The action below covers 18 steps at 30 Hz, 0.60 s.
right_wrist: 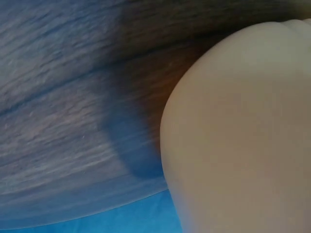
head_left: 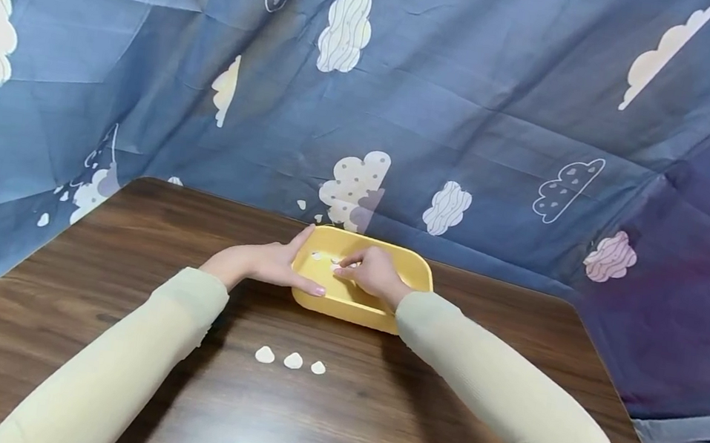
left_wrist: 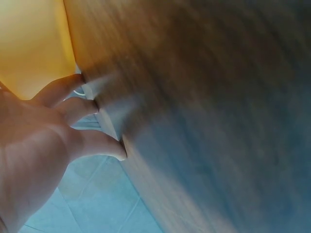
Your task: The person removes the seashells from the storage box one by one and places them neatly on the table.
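A yellow tray (head_left: 356, 314) with raised walls sits at the back of the dark wooden table. My left hand (head_left: 271, 264) is spread against its left end, the thumb lying along the near rim. In the left wrist view, several fingers (left_wrist: 99, 143) extend beside the yellow wall. My right hand (head_left: 374, 272) reaches down into the tray, thumb and forefinger pinching a small white shell-like piece (head_left: 335, 267). Another white piece (head_left: 317, 255) lies left of those fingertips. The right wrist view shows mostly bare hand or wrist, its fingers hidden.
Three small white shell-like pieces, with one at the middle (head_left: 292, 360), lie in a row on the wooden table (head_left: 118, 280) nearer me. A blue cloth (head_left: 509, 122) with cloud prints hangs behind the table and along both sides.
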Each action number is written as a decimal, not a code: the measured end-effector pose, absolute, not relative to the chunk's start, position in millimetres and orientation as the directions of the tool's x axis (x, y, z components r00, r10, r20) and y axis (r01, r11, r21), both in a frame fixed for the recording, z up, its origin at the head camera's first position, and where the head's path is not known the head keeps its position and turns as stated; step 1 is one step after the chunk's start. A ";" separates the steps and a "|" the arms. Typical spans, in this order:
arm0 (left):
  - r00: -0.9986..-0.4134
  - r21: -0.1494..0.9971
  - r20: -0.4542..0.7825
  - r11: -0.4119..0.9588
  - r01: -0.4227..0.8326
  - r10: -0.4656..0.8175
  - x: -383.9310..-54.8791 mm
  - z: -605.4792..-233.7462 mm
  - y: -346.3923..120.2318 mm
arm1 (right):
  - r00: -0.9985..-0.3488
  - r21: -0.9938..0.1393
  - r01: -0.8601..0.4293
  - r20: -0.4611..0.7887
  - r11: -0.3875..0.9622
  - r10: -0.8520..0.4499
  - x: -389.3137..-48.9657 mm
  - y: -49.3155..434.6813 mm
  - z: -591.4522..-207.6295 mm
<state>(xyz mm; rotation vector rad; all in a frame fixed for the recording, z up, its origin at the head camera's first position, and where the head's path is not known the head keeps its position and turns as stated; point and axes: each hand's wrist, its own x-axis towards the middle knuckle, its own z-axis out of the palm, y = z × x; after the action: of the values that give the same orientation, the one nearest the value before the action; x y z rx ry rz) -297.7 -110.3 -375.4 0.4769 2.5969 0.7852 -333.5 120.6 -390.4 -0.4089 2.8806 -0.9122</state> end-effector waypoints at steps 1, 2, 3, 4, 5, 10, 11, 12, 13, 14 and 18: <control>-0.867 0.583 -0.259 0.785 0.210 0.425 -296.9 -374.8 -110.3 | -0.961 -0.576 -0.225 0.000 0.786 -0.275 -333.0 120.2 -390.6; -0.866 0.585 -0.257 0.782 0.213 0.429 -296.4 -374.2 -110.0 | -0.962 -0.577 -0.225 0.005 0.785 -0.272 -332.7 120.2 -391.1; -0.865 0.587 -0.255 0.780 0.218 0.433 -296.1 -373.8 -109.4 | -0.963 -0.580 -0.224 0.008 0.783 -0.269 -332.3 120.8 -391.4; -0.865 0.587 -0.252 0.779 0.220 0.434 -295.6 -373.6 -110.1 | -0.963 -0.582 -0.224 0.009 0.781 -0.269 -332.7 120.0 -392.1; -0.864 0.590 -0.249 0.776 0.223 0.438 -295.3 -373.4 -110.6 | -0.963 -0.582 -0.225 0.010 0.781 -0.270 -333.0 119.7 -392.3; -0.862 0.602 -0.236 0.764 0.233 0.449 -295.9 -373.4 -110.2 | -0.950 -0.596 -0.241 -0.018 0.766 -0.313 -335.6 123.4 -391.3; -0.862 0.600 -0.236 0.765 0.233 0.448 -295.8 -373.3 -110.2 | -0.943 -0.601 -0.248 -0.030 0.760 -0.331 -336.0 124.6 -390.8; -0.862 0.596 -0.238 0.768 0.233 0.447 -295.6 -373.1 -110.2 | -0.937 -0.607 -0.254 -0.040 0.753 -0.348 -336.7 126.0 -390.5; -0.862 0.593 -0.241 0.771 0.232 0.445 -295.5 -373.0 -110.2 | -0.931 -0.613 -0.258 -0.051 0.747 -0.363 -336.8 127.3 -390.1; -0.862 0.589 -0.245 0.775 0.230 0.443 -295.2 -372.8 -110.4 | -0.926 -0.623 -0.255 -0.062 0.739 -0.371 -337.0 128.8 -390.1; -0.862 0.588 -0.251 0.777 0.226 0.441 -294.4 -371.6 -110.3 | -0.938 -0.649 -0.226 -0.057 0.727 -0.343 -336.5 132.6 -390.3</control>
<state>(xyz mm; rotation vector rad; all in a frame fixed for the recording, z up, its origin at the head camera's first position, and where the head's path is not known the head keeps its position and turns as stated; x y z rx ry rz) -294.4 -110.3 -371.6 0.5076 2.5927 0.7898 -336.5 132.6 -390.3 -0.4584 2.7556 -1.0012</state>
